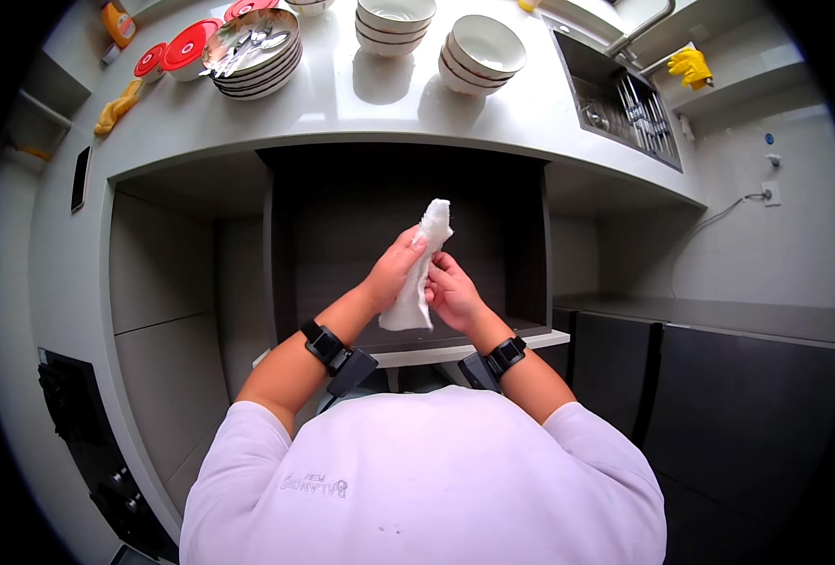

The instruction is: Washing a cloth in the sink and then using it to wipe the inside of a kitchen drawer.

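A folded white cloth [415, 289] is held between both hands above a dark, pulled-out drawer [389, 240]. My left hand [393, 270] grips the cloth from its left side, with the thumb on top. On the right side, my right hand [452, 290] has its curled fingers on the cloth's edge. The cloth's upper end points away from me, and its wider end hangs over the near part of the drawer. Some of the fingers of each hand are hidden.
On the white countertop [318, 113] stand stacked bowls [488, 46], stacked plates with spoons [258, 81] and red-lidded containers [190, 46]. A sink [594, 85] with a rack of utensils is at the right. A phone [80, 179] and yellow gloves [115, 109] lie at the left.
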